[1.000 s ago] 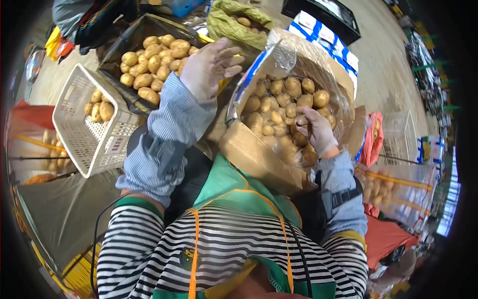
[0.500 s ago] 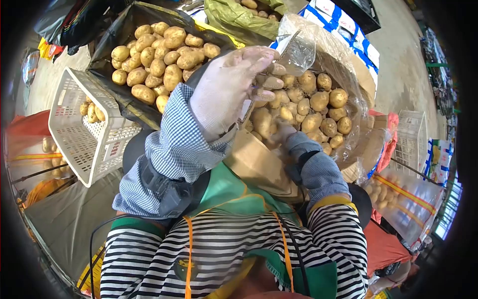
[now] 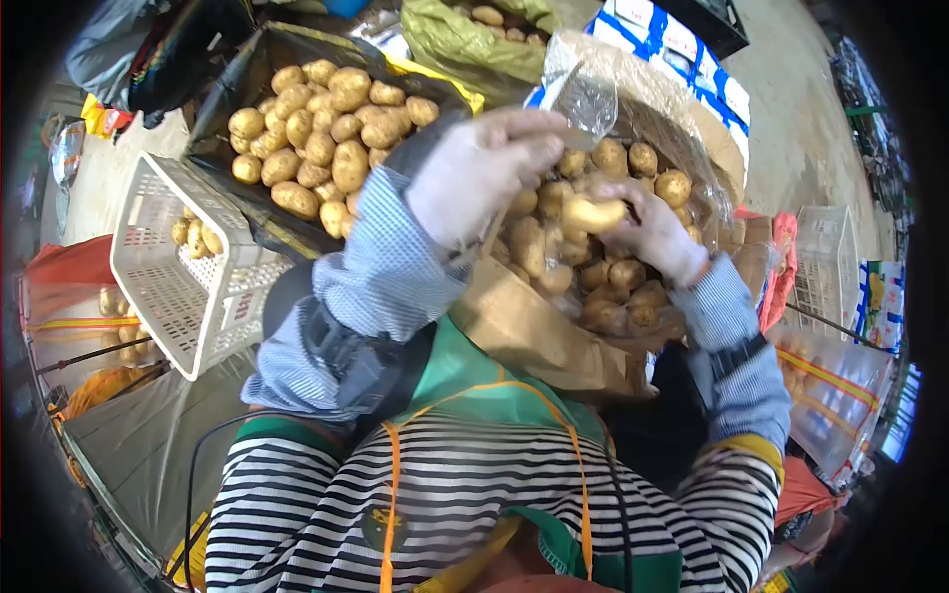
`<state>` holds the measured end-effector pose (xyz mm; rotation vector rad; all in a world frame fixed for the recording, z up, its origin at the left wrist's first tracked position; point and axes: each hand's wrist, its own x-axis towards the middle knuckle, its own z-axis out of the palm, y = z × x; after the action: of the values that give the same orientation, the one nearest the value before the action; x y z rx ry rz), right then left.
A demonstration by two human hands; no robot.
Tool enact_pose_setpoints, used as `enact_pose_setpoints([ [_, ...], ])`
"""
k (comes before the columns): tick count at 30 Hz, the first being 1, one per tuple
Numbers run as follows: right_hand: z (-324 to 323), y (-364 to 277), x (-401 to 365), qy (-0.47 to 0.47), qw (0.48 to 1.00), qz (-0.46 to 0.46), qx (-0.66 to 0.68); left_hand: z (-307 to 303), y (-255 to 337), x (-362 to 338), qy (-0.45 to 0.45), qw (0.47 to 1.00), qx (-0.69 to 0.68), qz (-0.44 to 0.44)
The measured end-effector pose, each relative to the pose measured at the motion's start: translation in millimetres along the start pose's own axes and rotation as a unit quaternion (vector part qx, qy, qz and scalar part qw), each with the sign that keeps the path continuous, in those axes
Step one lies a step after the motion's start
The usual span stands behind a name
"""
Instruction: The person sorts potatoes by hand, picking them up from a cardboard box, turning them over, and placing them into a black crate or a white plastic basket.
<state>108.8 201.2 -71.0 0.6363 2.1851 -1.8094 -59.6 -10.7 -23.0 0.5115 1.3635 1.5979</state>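
Note:
My right hand (image 3: 652, 232), in a pale glove, has its fingers closed round a potato (image 3: 593, 213), smeared a little by motion. It is above a cardboard box (image 3: 529, 321) lined with clear plastic and full of potatoes (image 3: 625, 274). My left hand (image 3: 484, 173), gloved too, is over the box's left rim with its fingers bent together. Clear plastic (image 3: 590, 104) lies close to its fingertips. Whatever those fingers hold is hidden from me.
A black-lined container (image 3: 222, 163) heaped with potatoes stands to the left. Beside it, a tilted white plastic crate (image 3: 203, 287) holds a few more. Behind are a green-yellow sack (image 3: 445, 35) and blue-and-white packaging (image 3: 677, 44). Another white crate (image 3: 825, 259) is at right.
My right hand has come up and right out of the potatoes, now with a potato in it. My left hand has shifted slightly, and its spread fingers have drawn together.

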Motion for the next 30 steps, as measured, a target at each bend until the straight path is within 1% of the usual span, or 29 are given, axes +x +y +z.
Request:
enact_pose_setpoints([
  [1, 3, -19, -18, 0.021, 0.999, -0.042, 0.009, 1, -4, 0, -0.020, 0.997, 0.075, 0.002],
  [3, 8, -45, -55, 0.072, 0.989, -0.108, -0.071, 13, -12, -1, -0.065, 0.983, 0.153, 0.073],
  [4, 11, -46, -70, 0.076, 0.981, -0.167, -0.062, 24, -1, -8, -0.100, 0.984, 0.145, -0.019],
  [5, 17, -49, -84, 0.093, 0.972, -0.198, -0.084, 26, 1, -10, -0.162, 0.973, 0.160, -0.044],
  [7, 34, -33, -98, 0.150, 0.961, -0.219, -0.080, 33, -9, -16, -0.234, 0.971, 0.043, 0.010],
  [8, 39, -35, -103, 0.157, 0.958, -0.224, -0.081, 35, -9, -18, -0.238, 0.970, 0.049, 0.014],
  [9, 51, -46, -108, 0.189, 0.963, -0.189, 0.025, 38, -8, -21, -0.210, 0.976, 0.047, 0.029],
  [10, 61, -53, -113, 0.218, 0.955, -0.149, 0.131, 44, -2, -26, -0.182, 0.981, 0.043, 0.043],
  [11, 64, -55, -117, 0.227, 0.954, -0.147, 0.130, 45, 7, -33, -0.177, 0.984, -0.001, 0.007],
  [13, 58, -56, -123, 0.204, 0.953, -0.079, 0.211, 43, 1, -28, -0.154, 0.985, 0.070, 0.031],
  [14, 56, -54, -125, 0.177, 0.946, -0.063, 0.265, 45, -1, -30, -0.139, 0.989, 0.030, 0.047],
  [15, 54, -56, -127, 0.185, 0.945, -0.059, 0.265, 47, 7, -36, -0.144, 0.989, -0.009, 0.025],
  [17, 50, -63, -128, 0.166, 0.944, -0.098, 0.269, 55, 10, -39, -0.142, 0.988, 0.008, 0.056],
  [18, 48, -59, -127, 0.165, 0.942, -0.117, 0.266, 57, 10, -39, -0.141, 0.988, 0.008, 0.055],
  [20, 44, -53, -125, 0.172, 0.939, -0.131, 0.269, 60, 10, -39, -0.158, 0.983, 0.027, 0.089],
  [21, 42, -51, -124, 0.180, 0.934, -0.145, 0.271, 62, 11, -38, -0.156, 0.983, 0.029, 0.087],
  [23, 42, -47, -124, 0.185, 0.925, -0.160, 0.291, 68, 14, -37, -0.167, 0.982, -0.027, 0.085],
  [24, 42, -46, -124, 0.192, 0.914, -0.177, 0.309, 69, 12, -33, -0.166, 0.982, -0.027, 0.084],
  [26, 39, -38, -123, 0.189, 0.915, -0.182, 0.308, 68, 3, -25, -0.176, 0.981, 0.023, 0.080],
  [27, 38, -35, -122, 0.187, 0.914, -0.188, 0.306, 70, 0, -24, -0.176, 0.981, 0.023, 0.079],
  [28, 40, -36, -123, 0.187, 0.914, -0.187, 0.306, 72, -3, -24, -0.194, 0.976, 0.013, 0.094],
  [29, 43, -41, -125, 0.179, 0.913, -0.202, 0.305, 74, -6, -23, -0.213, 0.971, 0.004, 0.109],
  [30, 45, -44, -127, 0.171, 0.912, -0.217, 0.303, 74, -14, -20, -0.213, 0.971, 0.003, 0.109],
])
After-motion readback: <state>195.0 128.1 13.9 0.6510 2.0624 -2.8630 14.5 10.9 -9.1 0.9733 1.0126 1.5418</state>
